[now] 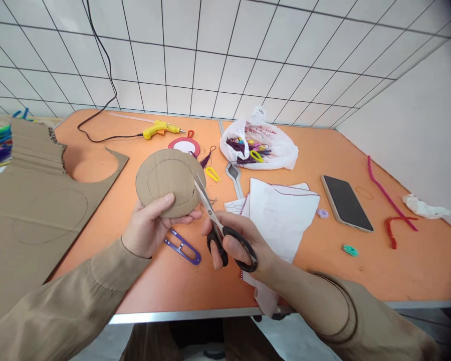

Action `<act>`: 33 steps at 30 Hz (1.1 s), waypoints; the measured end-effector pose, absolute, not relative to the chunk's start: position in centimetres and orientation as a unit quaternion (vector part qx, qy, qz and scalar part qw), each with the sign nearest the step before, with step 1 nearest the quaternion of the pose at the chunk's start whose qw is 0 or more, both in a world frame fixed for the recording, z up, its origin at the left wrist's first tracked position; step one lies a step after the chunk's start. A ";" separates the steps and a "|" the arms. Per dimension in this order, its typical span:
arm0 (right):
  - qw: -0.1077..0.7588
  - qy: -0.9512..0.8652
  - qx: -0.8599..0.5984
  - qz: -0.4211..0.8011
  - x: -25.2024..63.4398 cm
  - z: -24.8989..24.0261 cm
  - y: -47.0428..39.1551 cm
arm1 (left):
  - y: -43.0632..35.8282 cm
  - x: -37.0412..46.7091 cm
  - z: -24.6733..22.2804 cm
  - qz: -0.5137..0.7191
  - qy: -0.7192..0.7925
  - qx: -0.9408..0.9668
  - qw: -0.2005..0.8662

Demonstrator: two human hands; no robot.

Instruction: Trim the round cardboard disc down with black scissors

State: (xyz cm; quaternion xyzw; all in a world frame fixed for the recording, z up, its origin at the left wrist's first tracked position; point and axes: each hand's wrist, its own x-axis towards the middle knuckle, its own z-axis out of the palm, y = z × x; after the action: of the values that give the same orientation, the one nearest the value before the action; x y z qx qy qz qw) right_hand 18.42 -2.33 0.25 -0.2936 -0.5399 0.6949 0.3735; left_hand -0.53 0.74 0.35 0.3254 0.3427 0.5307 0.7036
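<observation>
My left hand (154, 220) pinches the lower edge of a round cardboard disc (161, 175), thumb on top and fingers beneath. A smaller circle is drawn inside the disc's rim. In my right hand (244, 235) is a pair of scissors (210, 210) with black handles, my fingers through the loops. The blades point up and left and overlap the disc's right side; I cannot tell whether they cut into it. Below the disc lie purple thread snips (182, 246). A white cloth (281, 210) with dark red stitched edging lies beside my right hand.
A large cardboard sheet (33, 215) with a cut-out covers the left side. Farther back are a yellow glue gun (160, 129), a red-rimmed disc (184, 145) and a plastic bag (278, 148) of small items. A phone (346, 203) and pipe cleaners (389, 190) lie at right.
</observation>
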 end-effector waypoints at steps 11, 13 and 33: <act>0.372 -0.560 -0.310 0.672 18.4 -0.1 -2.2 | 0.6 -0.3 0.5 0.516 0.342 0.313 0.720; 0.372 -0.566 -0.314 0.665 18.4 0.0 -2.2 | 0.6 -0.3 0.4 0.512 0.340 0.318 0.722; 0.326 -0.636 -0.413 0.565 18.3 0.8 -2.3 | 0.5 -0.4 0.3 0.522 0.347 0.336 0.703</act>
State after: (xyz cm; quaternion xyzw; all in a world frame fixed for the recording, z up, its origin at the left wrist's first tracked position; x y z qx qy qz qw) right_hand 18.35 -2.26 0.79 -0.4133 -0.6356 0.5649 0.3257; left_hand -0.42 0.55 0.34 0.3363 0.3467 0.5221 0.7030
